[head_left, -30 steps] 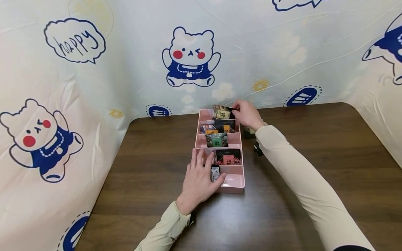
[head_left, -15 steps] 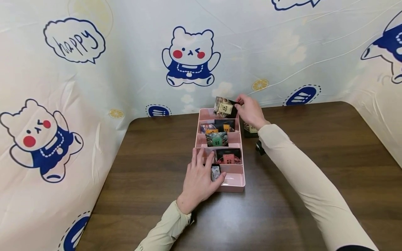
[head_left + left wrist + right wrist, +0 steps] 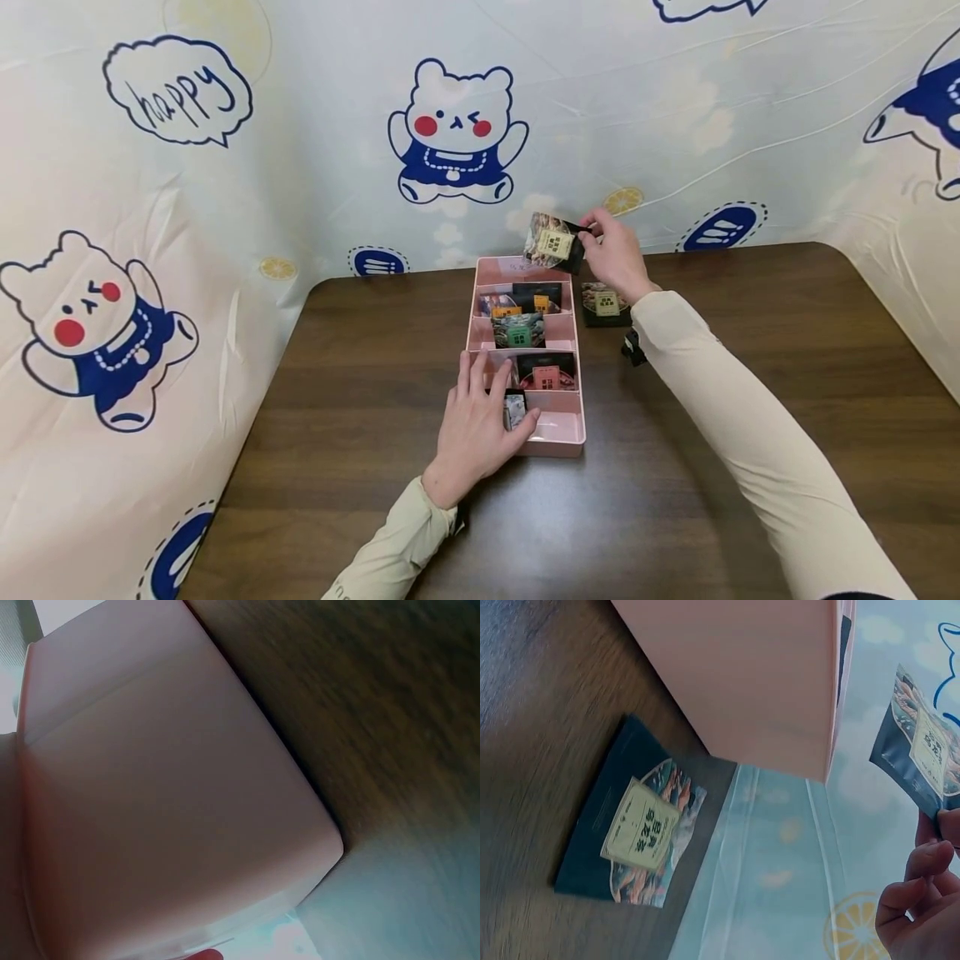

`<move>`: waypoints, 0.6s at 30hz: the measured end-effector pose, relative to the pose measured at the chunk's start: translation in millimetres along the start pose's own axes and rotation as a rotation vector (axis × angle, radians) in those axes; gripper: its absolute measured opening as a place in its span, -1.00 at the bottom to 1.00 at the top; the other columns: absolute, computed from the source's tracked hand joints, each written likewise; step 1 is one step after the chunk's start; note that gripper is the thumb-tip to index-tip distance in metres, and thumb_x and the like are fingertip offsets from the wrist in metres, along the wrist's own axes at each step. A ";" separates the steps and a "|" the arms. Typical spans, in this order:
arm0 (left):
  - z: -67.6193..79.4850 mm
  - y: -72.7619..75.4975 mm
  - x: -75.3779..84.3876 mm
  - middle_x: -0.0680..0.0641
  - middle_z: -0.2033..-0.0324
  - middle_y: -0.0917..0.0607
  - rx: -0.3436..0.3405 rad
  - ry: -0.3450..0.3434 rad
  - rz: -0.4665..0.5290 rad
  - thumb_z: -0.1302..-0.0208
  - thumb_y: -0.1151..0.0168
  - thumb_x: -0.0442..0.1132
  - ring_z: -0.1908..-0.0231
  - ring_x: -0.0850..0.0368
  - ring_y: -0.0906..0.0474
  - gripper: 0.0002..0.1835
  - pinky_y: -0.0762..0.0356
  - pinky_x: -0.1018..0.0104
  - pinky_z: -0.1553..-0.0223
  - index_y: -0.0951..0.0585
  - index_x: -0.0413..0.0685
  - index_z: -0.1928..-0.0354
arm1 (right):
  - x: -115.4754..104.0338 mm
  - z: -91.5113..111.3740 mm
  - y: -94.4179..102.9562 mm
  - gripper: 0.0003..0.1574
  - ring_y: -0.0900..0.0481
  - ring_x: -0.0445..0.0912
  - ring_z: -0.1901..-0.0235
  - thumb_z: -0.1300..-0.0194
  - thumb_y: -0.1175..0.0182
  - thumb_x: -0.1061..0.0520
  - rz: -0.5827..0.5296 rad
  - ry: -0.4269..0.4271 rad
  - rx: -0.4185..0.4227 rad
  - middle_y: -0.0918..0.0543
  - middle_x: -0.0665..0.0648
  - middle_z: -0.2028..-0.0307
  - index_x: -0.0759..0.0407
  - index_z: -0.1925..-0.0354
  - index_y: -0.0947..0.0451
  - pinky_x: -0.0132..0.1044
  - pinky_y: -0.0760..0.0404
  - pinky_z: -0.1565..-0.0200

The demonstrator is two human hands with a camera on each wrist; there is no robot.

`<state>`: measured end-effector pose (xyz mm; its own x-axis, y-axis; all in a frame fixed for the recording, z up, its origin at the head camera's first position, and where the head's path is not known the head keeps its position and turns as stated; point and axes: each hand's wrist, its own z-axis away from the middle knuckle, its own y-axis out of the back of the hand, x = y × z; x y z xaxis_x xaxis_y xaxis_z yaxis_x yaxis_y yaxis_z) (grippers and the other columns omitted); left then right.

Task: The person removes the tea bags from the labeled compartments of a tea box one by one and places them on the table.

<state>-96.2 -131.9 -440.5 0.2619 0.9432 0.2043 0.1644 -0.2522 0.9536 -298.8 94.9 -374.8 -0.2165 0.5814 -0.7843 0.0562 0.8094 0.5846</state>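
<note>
My right hand (image 3: 617, 257) pinches a black sachet with a pale yellow label (image 3: 553, 242) by its right edge, above the far end of a pink divided tray (image 3: 561, 447). The right wrist view shows this sachet (image 3: 924, 746) between thumb and fingers. My left hand (image 3: 476, 425) lies over the tray's near left side, fingers spread along the rim and thumb toward the front compartment. Under it a grey-white patterned sachet (image 3: 515, 410) is partly hidden. From the left wrist, mostly the tray's outer wall (image 3: 172, 787) shows.
A second yellow-label sachet (image 3: 606, 305) lies on the wooden table (image 3: 360, 375), right of the tray. Inside the tray stand sachets with orange (image 3: 542, 300), green (image 3: 519, 332) and pink labels (image 3: 549, 372). Behind the table hangs a printed curtain (image 3: 600, 100).
My right hand has lifted the yellow-label sachet up and right, out of the tray's far compartment. The sachet on the table is now more exposed. My left hand has stayed put.
</note>
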 end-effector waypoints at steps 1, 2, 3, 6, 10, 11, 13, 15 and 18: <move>-0.2 0.0 -0.1 -0.21 -0.39 -0.23 -0.001 0.000 -0.002 -0.18 0.00 0.40 -0.44 -0.33 -0.03 -0.19 -0.48 -0.17 -0.05 -0.35 0.07 -0.35 | 0.5 -0.2 1.8 -0.71 -0.49 0.08 0.33 -0.47 0.05 0.10 0.001 0.001 0.008 -0.57 0.24 0.12 0.14 -0.07 -0.45 -0.13 -0.39 0.31; -0.3 0.2 -0.1 -0.21 -0.39 -0.22 -0.003 0.000 -0.001 -0.18 0.00 0.40 -0.44 -0.33 -0.03 -0.19 -0.48 -0.17 -0.06 -0.35 0.07 -0.35 | 1.1 -0.4 3.4 -0.71 -0.49 0.08 0.32 -0.47 0.05 0.10 0.005 0.001 0.014 -0.57 0.24 0.12 0.14 -0.07 -0.45 -0.13 -0.39 0.30; -0.3 0.3 -0.1 -0.20 -0.39 -0.22 -0.004 0.001 -0.001 -0.18 0.00 0.40 -0.44 -0.33 -0.03 -0.19 -0.48 -0.17 -0.06 -0.35 0.08 -0.35 | 2.1 -0.8 5.0 -0.71 -0.48 0.08 0.33 -0.47 0.05 0.10 0.009 0.000 0.017 -0.57 0.24 0.12 0.14 -0.07 -0.45 -0.14 -0.39 0.30; -0.9 0.1 0.3 -0.22 -0.39 -0.23 0.008 -0.006 0.002 -0.17 -0.02 0.38 -0.43 -0.34 -0.05 -0.19 -0.49 -0.18 -0.05 -0.36 0.06 -0.34 | 5.0 -0.4 10.6 -0.70 -0.48 0.09 0.32 -0.47 0.05 0.11 0.016 -0.001 0.028 -0.57 0.26 0.12 0.15 -0.08 -0.45 -0.13 -0.39 0.29; -1.0 0.7 0.9 -0.22 -0.38 -0.24 0.009 -0.007 0.006 -0.17 -0.03 0.38 -0.43 -0.34 -0.05 -0.20 -0.49 -0.18 -0.03 -0.36 0.05 -0.34 | 9.9 0.4 17.1 -0.69 -0.46 0.09 0.33 -0.47 0.06 0.11 0.023 -0.014 0.035 -0.55 0.26 0.14 0.16 -0.09 -0.45 -0.14 -0.37 0.30; -1.0 0.8 1.0 -0.21 -0.39 -0.24 0.003 -0.004 0.006 -0.17 -0.01 0.39 -0.44 -0.33 -0.04 -0.19 -0.49 -0.18 -0.04 -0.36 0.06 -0.34 | 11.5 0.6 18.7 -0.68 -0.46 0.08 0.33 -0.47 0.07 0.11 0.026 -0.020 0.036 -0.55 0.26 0.14 0.15 -0.09 -0.45 -0.15 -0.37 0.30; -0.9 1.1 1.1 -0.20 -0.39 -0.23 -0.005 -0.001 0.007 -0.18 0.00 0.39 -0.44 -0.33 -0.02 -0.19 -0.49 -0.17 -0.04 -0.36 0.06 -0.35 | 14.3 1.0 21.6 -0.69 -0.45 0.09 0.33 -0.47 0.07 0.13 0.028 -0.029 0.042 -0.55 0.26 0.16 0.16 -0.09 -0.46 -0.15 -0.36 0.29; -0.8 0.7 0.9 -0.20 -0.39 -0.23 -0.008 -0.001 0.006 -0.18 0.00 0.39 -0.44 -0.33 -0.02 -0.19 -0.49 -0.17 -0.05 -0.35 0.06 -0.35 | 17.6 1.6 24.7 -0.69 -0.46 0.08 0.31 -0.46 0.07 0.13 0.034 -0.036 0.051 -0.56 0.26 0.17 0.16 -0.08 -0.46 -0.15 -0.36 0.28; -0.9 -0.2 0.6 -0.19 -0.39 -0.23 -0.002 -0.006 0.002 -0.18 -0.01 0.39 -0.45 -0.32 -0.02 -0.20 -0.49 -0.17 -0.05 -0.35 0.06 -0.34 | 22.4 2.8 29.6 -0.69 -0.47 0.10 0.29 -0.46 0.08 0.14 0.038 -0.044 0.064 -0.56 0.27 0.17 0.17 -0.08 -0.47 -0.14 -0.35 0.24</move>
<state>-96.9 -131.0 -440.3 0.2681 0.9414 0.2045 0.1625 -0.2535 0.9536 -299.3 132.1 -375.6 -0.1698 0.6137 -0.7711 0.1262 0.7895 0.6006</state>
